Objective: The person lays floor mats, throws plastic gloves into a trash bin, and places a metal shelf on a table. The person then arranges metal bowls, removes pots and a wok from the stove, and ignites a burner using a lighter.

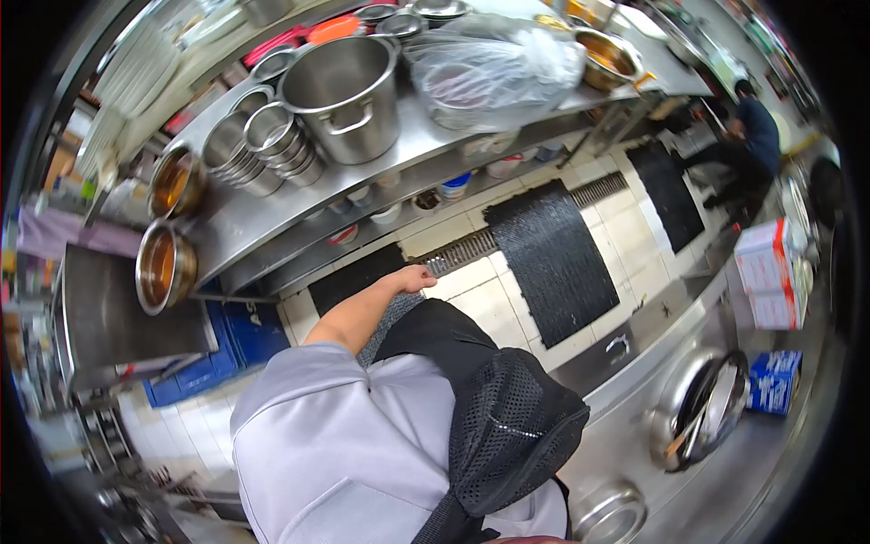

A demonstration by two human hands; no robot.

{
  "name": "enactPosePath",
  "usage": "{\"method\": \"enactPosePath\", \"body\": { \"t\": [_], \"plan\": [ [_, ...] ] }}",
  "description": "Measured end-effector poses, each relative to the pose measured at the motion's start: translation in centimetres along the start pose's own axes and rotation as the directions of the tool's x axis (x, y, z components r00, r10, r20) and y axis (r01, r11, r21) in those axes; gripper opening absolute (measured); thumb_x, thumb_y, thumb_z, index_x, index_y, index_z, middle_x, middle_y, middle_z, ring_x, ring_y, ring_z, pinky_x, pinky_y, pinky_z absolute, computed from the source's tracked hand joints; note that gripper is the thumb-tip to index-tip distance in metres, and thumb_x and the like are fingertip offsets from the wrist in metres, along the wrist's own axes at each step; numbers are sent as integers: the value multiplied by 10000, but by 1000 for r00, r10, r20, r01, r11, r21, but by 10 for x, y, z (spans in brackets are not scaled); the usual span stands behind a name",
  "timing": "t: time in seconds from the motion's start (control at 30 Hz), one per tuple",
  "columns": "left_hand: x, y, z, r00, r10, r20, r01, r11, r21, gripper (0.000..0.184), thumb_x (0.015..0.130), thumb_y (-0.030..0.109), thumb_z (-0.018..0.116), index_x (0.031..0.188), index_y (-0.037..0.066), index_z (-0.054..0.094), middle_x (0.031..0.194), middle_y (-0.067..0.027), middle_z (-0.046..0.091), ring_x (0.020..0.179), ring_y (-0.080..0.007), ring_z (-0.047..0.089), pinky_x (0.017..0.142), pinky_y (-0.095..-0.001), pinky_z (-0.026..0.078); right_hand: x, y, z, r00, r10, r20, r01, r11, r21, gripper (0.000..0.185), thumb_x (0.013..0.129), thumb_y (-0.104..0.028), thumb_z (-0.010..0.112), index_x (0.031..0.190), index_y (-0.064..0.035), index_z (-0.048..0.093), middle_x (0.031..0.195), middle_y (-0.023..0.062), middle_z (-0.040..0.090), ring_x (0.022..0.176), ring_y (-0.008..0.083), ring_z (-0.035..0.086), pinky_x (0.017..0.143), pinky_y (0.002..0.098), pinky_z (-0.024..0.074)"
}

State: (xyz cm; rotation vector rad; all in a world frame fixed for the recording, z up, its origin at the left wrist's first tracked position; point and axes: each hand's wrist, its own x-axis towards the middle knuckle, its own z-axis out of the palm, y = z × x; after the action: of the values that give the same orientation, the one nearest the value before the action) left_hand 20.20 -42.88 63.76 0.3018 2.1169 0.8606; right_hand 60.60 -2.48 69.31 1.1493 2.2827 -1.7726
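Note:
My left hand [417, 279] hangs in front of my body, above the tiled floor and a drain grating [458, 254]. Its fingers are curled closed and nothing shows in them. My right hand is out of view. Black mesh material [521, 426] covers part of my grey shirt, above a black apron [435, 335]. Past my left hand is a steel counter [426, 150]. On it stand a large steel pot [340, 100], stacked steel containers [281, 140] and a clear plastic bag [494, 72] with contents I cannot make out.
Black mats [553, 263] lie on the floor. Blue crates [240, 340] and bowls of orange-brown liquid [163, 267] are at left. At right, a steel surface bears a pan with utensils [702, 412] and a blue box [775, 381]. A person [752, 140] bends farther along the aisle.

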Motion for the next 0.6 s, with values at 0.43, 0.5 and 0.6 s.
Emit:
{"method": "enactPosePath", "body": {
  "t": [0.43, 0.5, 0.6],
  "plan": [
    [-267, -63, 30, 827, -322, -462, 251, 945, -209, 537, 914, 457, 668, 1265, 52, 634, 1208, -175, 684, 1157, -314, 636, 1002, -398, 486, 145, 79, 92, 754, -69, 654, 450, 780, -436, 306, 931, -176, 685, 1172, 11, 674, 924, 75, 706, 784, 148, 651, 728, 307, 540],
    [-327, -113, 52, 684, -462, -564, 317, 885, -340, 545, 890, 442, 706, 1243, 32, 645, 1166, -177, 696, 1117, -301, 653, 972, -383, 503, 126, -48, 91, 672, -193, 715, 424, 892, -158, 269, 938, -146, 664, 1148, 22, 678, 898, 63, 701, 758, 149, 644, 701, 299, 537],
    [-406, -166, 70, 432, -601, -672, 290, 798, -528, 494, 888, 379, 732, 1217, 19, 651, 1120, -165, 702, 1048, -283, 662, 933, -371, 515, 170, -79, 112, 858, -75, 508, 175, 973, -152, 247, 949, -141, 638, 1162, -19, 663, 865, 18, 669, 718, 104, 611, 627, 258, 492]
  ]
}}
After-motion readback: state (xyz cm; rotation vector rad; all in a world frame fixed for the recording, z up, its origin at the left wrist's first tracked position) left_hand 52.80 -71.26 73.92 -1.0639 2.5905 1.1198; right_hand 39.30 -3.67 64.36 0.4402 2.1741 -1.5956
